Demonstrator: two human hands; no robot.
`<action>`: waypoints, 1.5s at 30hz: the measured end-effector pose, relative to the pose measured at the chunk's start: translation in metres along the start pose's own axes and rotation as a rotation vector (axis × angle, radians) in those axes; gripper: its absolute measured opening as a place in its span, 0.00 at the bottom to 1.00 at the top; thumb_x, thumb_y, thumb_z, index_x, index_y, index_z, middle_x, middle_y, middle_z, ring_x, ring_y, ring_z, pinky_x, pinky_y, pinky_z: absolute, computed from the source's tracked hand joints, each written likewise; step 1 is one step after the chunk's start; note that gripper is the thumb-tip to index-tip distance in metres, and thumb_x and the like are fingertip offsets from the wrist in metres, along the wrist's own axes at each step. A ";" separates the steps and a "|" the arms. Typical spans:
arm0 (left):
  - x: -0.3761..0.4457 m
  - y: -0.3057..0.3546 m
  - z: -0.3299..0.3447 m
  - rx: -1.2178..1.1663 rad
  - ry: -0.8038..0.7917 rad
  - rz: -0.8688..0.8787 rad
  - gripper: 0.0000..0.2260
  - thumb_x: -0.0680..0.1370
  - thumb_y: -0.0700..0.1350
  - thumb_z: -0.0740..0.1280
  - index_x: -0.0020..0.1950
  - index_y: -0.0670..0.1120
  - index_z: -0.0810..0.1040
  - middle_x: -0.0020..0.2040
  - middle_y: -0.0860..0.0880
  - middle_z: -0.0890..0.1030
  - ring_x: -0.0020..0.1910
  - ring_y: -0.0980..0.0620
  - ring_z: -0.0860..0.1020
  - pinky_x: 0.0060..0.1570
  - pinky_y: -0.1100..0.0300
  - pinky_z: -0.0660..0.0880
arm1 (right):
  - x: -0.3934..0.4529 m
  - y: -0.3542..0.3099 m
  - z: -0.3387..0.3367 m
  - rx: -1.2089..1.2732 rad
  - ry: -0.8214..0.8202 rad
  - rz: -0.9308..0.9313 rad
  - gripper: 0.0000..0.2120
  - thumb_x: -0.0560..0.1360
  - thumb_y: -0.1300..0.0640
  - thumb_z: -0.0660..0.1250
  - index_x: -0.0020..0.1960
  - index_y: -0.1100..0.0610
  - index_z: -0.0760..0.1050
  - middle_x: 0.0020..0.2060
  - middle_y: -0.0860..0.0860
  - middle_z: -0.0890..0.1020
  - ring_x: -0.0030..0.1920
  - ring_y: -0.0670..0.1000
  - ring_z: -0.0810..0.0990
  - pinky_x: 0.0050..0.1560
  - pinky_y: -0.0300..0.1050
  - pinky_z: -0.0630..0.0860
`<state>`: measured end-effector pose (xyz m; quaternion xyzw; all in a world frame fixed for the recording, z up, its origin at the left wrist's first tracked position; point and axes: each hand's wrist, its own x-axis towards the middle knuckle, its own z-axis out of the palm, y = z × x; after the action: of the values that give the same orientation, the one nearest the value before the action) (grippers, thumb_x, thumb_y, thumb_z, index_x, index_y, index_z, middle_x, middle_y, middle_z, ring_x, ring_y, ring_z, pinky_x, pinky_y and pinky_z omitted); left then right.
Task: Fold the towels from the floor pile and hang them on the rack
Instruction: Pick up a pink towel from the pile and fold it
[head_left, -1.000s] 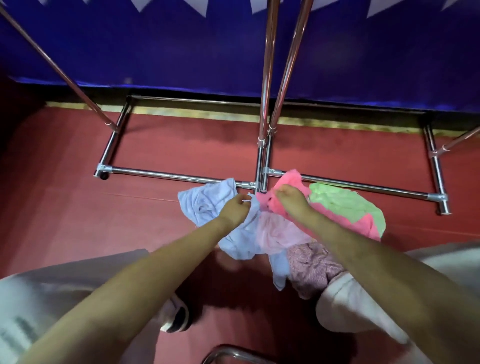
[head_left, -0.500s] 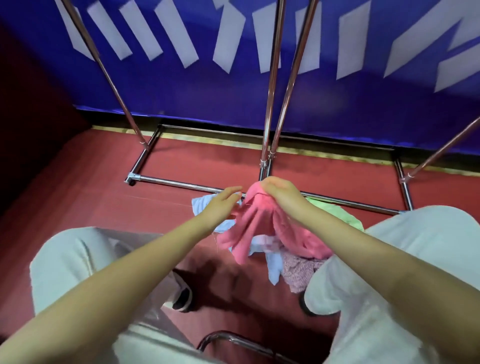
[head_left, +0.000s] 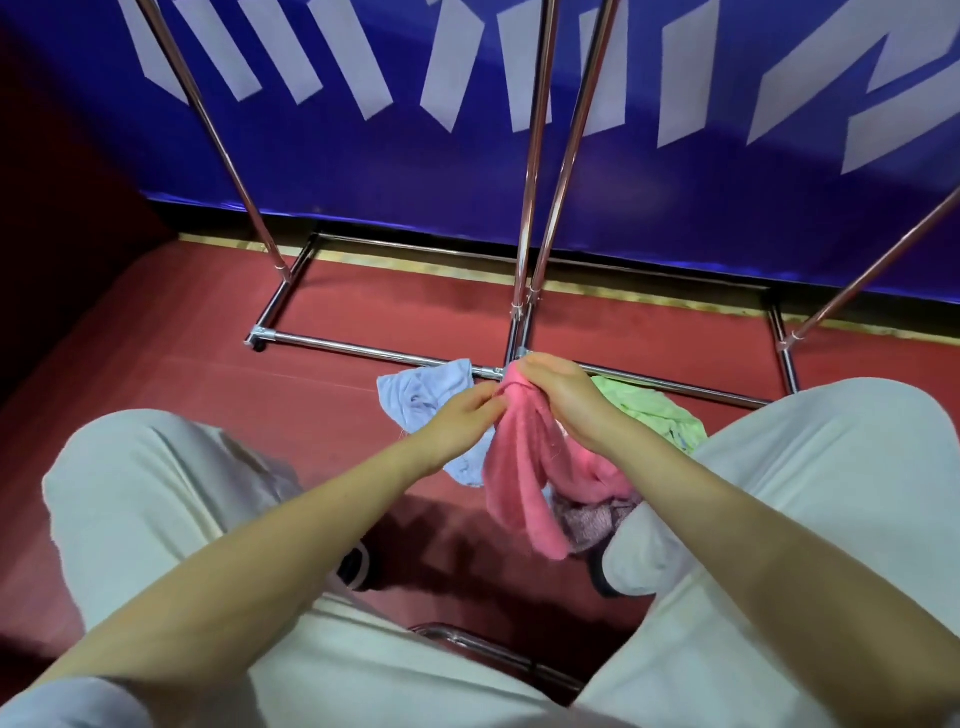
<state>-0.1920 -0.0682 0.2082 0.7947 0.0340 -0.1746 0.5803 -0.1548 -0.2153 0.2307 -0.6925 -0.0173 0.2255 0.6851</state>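
Note:
A pink towel (head_left: 522, 478) hangs lifted above the floor pile, bunched at its top edge. My right hand (head_left: 563, 397) grips that top edge from the right. My left hand (head_left: 462, 418) pinches the same edge from the left, the two hands close together. Below lie a light blue towel (head_left: 421, 397), a green towel (head_left: 649, 408) and a mauve towel (head_left: 592, 519) on the red floor. The chrome rack (head_left: 530, 171) rises just behind the pile, its base bar (head_left: 363, 353) running across the floor.
My knees in pale trousers (head_left: 171, 499) frame the pile on both sides, a dark shoe (head_left: 358, 564) between them. A blue banner wall (head_left: 675, 156) stands behind the rack. A chrome chair edge (head_left: 467, 642) shows under my legs.
The pink towel has come up off the pile and now hangs free. My left hand let go of the blue towel and took the pink one's edge. The view tilted upward.

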 end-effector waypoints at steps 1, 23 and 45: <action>0.000 0.002 -0.002 0.006 0.019 0.007 0.09 0.83 0.43 0.59 0.52 0.42 0.78 0.46 0.51 0.77 0.44 0.59 0.73 0.46 0.72 0.69 | 0.000 0.002 -0.002 -0.007 0.022 -0.005 0.08 0.79 0.63 0.59 0.45 0.60 0.77 0.37 0.52 0.79 0.38 0.46 0.76 0.43 0.38 0.72; -0.009 -0.013 -0.010 -0.105 0.153 -0.017 0.15 0.83 0.45 0.59 0.36 0.52 0.72 0.31 0.58 0.70 0.34 0.61 0.67 0.37 0.65 0.65 | -0.017 0.037 -0.022 -0.989 -0.052 -0.230 0.11 0.79 0.52 0.61 0.53 0.56 0.78 0.47 0.53 0.83 0.48 0.54 0.78 0.40 0.42 0.61; 0.020 -0.015 -0.032 0.365 0.347 0.113 0.10 0.81 0.42 0.62 0.44 0.41 0.80 0.41 0.46 0.81 0.43 0.51 0.75 0.43 0.60 0.67 | -0.005 0.079 -0.047 -0.998 0.141 0.060 0.10 0.79 0.62 0.56 0.48 0.64 0.75 0.47 0.65 0.78 0.47 0.63 0.76 0.41 0.47 0.65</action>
<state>-0.1691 -0.0366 0.1970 0.9050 0.0568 -0.0063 0.4215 -0.1662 -0.2664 0.1545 -0.9493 -0.0568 0.1623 0.2631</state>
